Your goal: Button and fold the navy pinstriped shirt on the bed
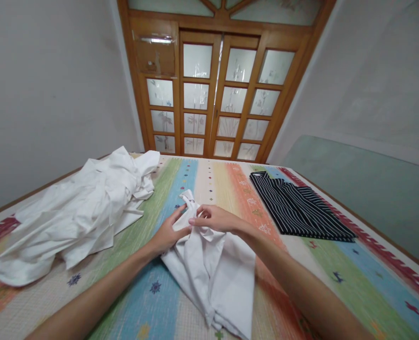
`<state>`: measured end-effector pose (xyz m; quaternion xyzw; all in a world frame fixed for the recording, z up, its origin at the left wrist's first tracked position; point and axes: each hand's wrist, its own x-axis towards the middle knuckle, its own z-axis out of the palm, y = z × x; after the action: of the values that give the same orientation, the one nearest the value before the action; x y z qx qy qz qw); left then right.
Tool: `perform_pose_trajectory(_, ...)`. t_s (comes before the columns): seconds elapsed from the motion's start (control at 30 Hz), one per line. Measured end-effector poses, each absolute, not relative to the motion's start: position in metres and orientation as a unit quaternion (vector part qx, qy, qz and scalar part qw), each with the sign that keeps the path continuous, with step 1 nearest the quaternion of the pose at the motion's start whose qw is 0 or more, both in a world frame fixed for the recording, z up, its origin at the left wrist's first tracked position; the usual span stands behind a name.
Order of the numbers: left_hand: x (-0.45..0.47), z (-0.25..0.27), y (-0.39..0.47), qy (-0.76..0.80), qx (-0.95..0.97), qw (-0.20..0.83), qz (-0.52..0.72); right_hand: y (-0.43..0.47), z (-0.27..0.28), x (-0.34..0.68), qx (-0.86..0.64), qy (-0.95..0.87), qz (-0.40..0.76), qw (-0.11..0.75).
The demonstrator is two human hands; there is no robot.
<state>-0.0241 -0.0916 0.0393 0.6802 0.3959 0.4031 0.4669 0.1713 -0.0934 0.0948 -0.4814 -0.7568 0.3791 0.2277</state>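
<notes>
A white shirt (232, 269) lies bunched and partly folded in front of me, its narrow collar end pointing away. My left hand (169, 232) grips the fabric from the left just below the collar, thumb and fingers closed on it. From the right, my right hand (214, 218) pinches the same upper part with curled fingers, close to the left fingertips. Some fingertips are hidden in the folds. Creases run from both hands down to the shirt's lower edge near me.
A crumpled heap of white clothing (85, 203) lies on the left of the striped, patterned cover (156, 307). At the right is a folded black garment with white stripes (301, 208). Walls flank the surface, a pale green panel (365, 189) stands right, and wooden glazed doors (213, 94) are behind.
</notes>
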Motion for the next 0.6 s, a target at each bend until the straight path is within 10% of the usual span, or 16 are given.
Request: perform_pose_trajectory(0.6, -0.047, 0.035, -0.060, 0.521, 0.599, 0.468, 0.388, -0.095, 0.132, 0.228, -0.481, -0.715, 0.364, 0.352)
